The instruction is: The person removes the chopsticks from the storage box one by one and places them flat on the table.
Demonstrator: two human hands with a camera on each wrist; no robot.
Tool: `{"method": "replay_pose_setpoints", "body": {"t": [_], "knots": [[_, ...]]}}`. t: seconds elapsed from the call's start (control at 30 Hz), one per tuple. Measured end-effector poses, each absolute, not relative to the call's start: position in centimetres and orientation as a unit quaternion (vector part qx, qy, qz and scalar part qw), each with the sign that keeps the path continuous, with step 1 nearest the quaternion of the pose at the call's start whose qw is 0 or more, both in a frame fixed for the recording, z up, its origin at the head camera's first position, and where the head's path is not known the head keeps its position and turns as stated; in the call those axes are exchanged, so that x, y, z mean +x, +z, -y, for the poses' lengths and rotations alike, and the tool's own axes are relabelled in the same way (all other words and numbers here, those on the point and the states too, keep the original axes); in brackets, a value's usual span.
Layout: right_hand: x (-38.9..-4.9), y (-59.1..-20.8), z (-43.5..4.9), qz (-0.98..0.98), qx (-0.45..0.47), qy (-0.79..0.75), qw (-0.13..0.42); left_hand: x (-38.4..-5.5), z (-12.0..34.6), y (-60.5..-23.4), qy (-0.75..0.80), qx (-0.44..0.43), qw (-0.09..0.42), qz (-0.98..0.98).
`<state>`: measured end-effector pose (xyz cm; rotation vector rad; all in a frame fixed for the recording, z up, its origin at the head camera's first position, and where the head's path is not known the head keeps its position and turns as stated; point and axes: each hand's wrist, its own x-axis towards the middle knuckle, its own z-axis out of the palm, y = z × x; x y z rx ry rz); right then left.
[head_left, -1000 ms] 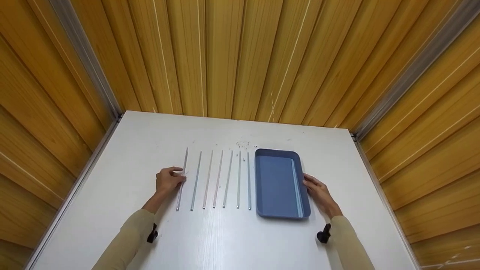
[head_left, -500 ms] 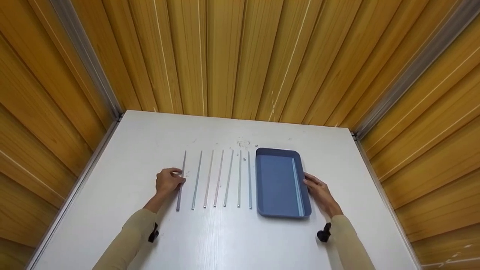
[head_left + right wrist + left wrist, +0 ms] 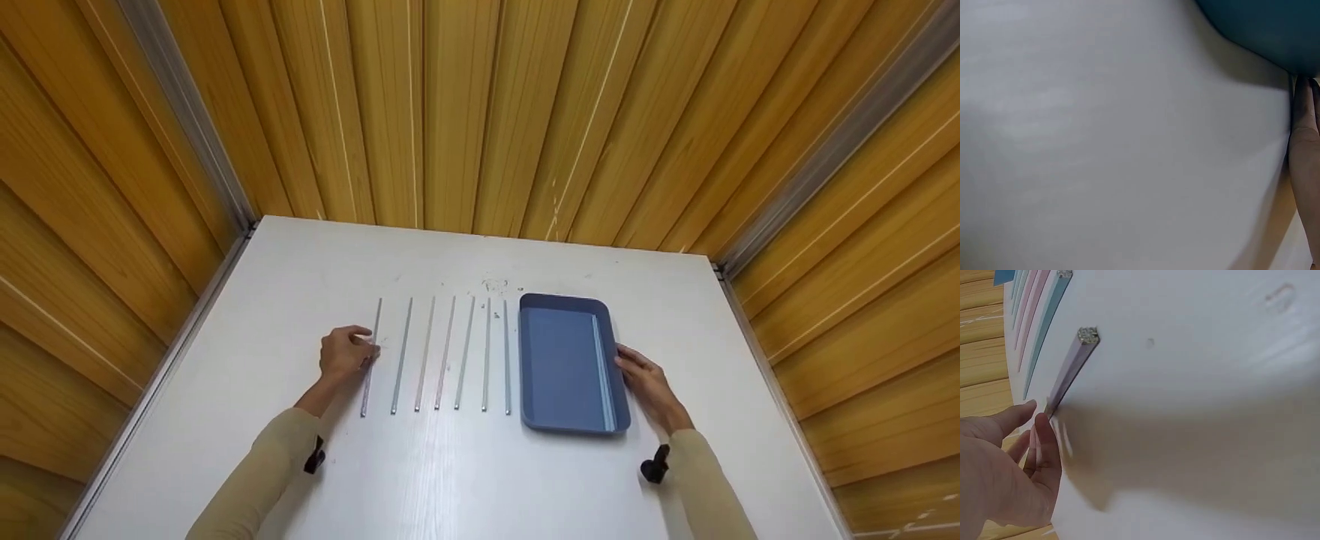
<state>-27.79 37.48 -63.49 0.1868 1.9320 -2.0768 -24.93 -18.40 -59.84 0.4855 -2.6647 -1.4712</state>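
In the head view my left hand (image 3: 347,351) is at the leftmost chopstick (image 3: 367,386), its thumb and fingertips around the middle. The left wrist view shows this chopstick as purple with a speckled square end (image 3: 1089,335); the fingertips hide part of its far length. Several pastel chopsticks (image 3: 401,356) lie roughly parallel to its right, apart from one another. Beyond the row sits a blue rectangular tray (image 3: 562,375), with light blue sticks (image 3: 602,371) along its right inner wall. My right hand (image 3: 651,386) touches the tray's outer right side with extended fingers.
Everything lies on a white table (image 3: 450,480) with small dark marks (image 3: 495,286) near the back. Yellow wood-patterned panels (image 3: 480,112) and metal rails enclose the back and sides. A black device (image 3: 654,465) is by the right wrist.
The purple chopstick's upper face looked darker half a second ago and is lighter now. The whole view has shifted slightly. My right hand stays at the tray.
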Motion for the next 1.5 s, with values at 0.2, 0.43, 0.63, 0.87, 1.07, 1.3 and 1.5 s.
{"method": "replay_pose_setpoints", "body": {"t": [0.2, 0.43, 0.63, 0.87, 1.07, 1.3, 1.5], "knots": [[-27.7, -63.3, -37.8, -0.679, 0.073, -0.717, 0.138, -25.9, 16.2, -57.5, -0.503, 0.132, 0.038, 0.853], [-27.7, -63.3, -37.4, -0.689, 0.074, -0.707, 0.142, -27.1, 12.0, -55.3, -0.527, 0.085, 0.03, 0.845], [-27.6, -63.2, -37.4, -0.688, 0.069, -0.708, 0.142, -28.8, 6.9, -54.4, -0.556, 0.027, 0.013, 0.83], [-27.8, -63.1, -37.6, -0.679, 0.079, -0.716, 0.141, -30.3, -0.3, -55.2, -0.597, -0.042, -0.007, 0.801], [-27.3, -63.8, -37.1, -0.676, 0.08, -0.719, 0.141, -30.7, -6.2, -57.7, -0.557, -0.115, 0.037, 0.822], [-27.0, -63.9, -36.9, -0.685, 0.085, -0.711, 0.133, -30.3, -11.4, -57.4, -0.56, -0.126, -0.013, 0.818], [-27.2, -63.4, -37.1, -0.673, 0.087, -0.724, 0.124, -31.5, -14.5, -58.4, -0.503, -0.092, -0.053, 0.858]]}}
